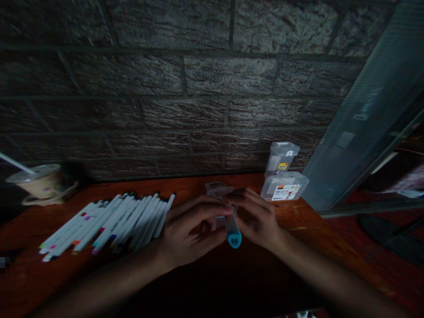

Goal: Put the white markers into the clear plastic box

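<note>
"Where's that teal-ended marker [233, 239]?"
"Near middle; the left hand [187, 223] has its fingers clamped on it. The right hand [263, 218] is close beside; I can't tell its grip."
"Why both?"
"Steadiness, probably. That clear plastic case [217, 187] sits just beyond."

Marker [233, 233], teal end nearest, clear case [216, 187] beyond

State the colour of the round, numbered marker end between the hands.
The marker end is turquoise, seen in the head view.
</note>
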Demonstrator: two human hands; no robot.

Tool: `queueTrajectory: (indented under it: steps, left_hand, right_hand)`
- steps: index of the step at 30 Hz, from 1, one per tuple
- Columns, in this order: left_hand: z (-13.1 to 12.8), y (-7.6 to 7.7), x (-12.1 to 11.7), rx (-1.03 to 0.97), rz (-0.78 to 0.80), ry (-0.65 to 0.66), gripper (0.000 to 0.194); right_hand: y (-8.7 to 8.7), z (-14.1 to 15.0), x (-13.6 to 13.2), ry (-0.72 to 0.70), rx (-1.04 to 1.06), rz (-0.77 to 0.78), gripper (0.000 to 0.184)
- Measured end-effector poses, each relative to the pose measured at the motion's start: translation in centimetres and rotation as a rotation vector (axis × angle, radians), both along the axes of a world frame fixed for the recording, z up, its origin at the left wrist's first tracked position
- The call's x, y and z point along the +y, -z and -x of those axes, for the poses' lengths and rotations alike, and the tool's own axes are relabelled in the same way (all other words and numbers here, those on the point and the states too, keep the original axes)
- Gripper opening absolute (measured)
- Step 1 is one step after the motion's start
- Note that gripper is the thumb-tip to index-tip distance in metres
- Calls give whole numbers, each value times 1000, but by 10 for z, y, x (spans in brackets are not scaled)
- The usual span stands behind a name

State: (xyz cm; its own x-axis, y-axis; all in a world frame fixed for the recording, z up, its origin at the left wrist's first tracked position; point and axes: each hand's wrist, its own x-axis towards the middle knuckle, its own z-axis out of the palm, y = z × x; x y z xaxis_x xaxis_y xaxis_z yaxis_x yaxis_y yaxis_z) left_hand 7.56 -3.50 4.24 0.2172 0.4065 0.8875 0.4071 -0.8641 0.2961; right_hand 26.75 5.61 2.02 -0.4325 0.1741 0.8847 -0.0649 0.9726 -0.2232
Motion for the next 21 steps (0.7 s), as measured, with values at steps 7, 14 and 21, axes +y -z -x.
queueTrajectory:
  steps: [7,14,21]
  left_hand:
    - [-1,0,0,-5,-17,8,33]
    - [-1,0,-1,-5,-9,0,33]
    - [-2,-1,-1,-2,-3,-13,32]
  right_hand:
    - [3,0,1,0,-5,13,25]
    - [2,-1,0,-2,-10,8,25]
    - [2,0,0,0,-14,16,25]
